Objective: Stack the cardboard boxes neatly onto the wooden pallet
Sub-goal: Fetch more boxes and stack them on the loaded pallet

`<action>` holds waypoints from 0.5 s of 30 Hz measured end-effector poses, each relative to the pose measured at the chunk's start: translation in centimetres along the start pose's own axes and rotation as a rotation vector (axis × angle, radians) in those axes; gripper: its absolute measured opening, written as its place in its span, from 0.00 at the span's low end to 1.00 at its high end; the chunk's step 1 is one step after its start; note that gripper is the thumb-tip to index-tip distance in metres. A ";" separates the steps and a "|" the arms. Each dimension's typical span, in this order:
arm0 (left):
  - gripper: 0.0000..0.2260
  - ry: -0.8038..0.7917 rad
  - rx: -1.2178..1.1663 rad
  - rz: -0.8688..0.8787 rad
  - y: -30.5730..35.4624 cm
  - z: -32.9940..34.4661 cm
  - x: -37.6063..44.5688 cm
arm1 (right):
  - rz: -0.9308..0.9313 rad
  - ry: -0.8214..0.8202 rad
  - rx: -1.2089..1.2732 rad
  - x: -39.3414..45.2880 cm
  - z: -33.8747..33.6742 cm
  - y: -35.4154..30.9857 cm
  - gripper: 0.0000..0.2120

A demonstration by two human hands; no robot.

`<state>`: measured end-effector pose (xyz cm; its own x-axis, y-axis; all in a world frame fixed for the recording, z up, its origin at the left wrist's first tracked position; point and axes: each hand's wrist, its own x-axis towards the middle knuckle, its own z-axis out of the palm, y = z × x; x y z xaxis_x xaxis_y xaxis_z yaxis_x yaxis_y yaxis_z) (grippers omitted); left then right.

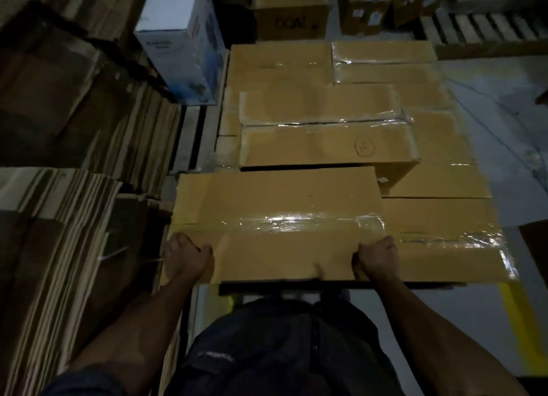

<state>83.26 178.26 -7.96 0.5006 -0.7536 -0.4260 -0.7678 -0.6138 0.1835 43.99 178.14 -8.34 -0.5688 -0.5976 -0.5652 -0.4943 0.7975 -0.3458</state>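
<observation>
Bare forearms, dark blue sleeve (86,382), dark trousers (284,351) with small lettering.

A dim warehouse or stockroom: taped cardboard boxes (326,128) stacked in layers, tall piles of flattened cardboard sheets (59,232) on the left, more cartons (292,8) and a slatted wooden pallet (474,28) at the back, grey concrete floor (504,99) with a yellow painted line (511,309)
</observation>
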 end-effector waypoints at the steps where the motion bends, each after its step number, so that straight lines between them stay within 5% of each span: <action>1: 0.37 -0.003 -0.020 -0.011 -0.9 0.0 0.3 | 0.023 -0.007 0.034 0.5 0.3 0.2 0.40; 9: 0.38 -0.059 -0.397 -0.291 -4.5 0.5 1.8 | 0.078 -0.005 0.098 4.7 2.4 2.9 0.36; 15: 0.29 -0.046 -0.532 -0.309 -3.6 0.2 1.8 | 0.030 0.046 0.118 2.1 1.3 1.5 0.32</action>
<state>86.81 179.17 -9.54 0.6409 -0.5189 -0.5657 -0.2799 -0.8442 0.4572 42.88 178.22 -10.98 -0.6132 -0.5743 -0.5424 -0.3971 0.8177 -0.4168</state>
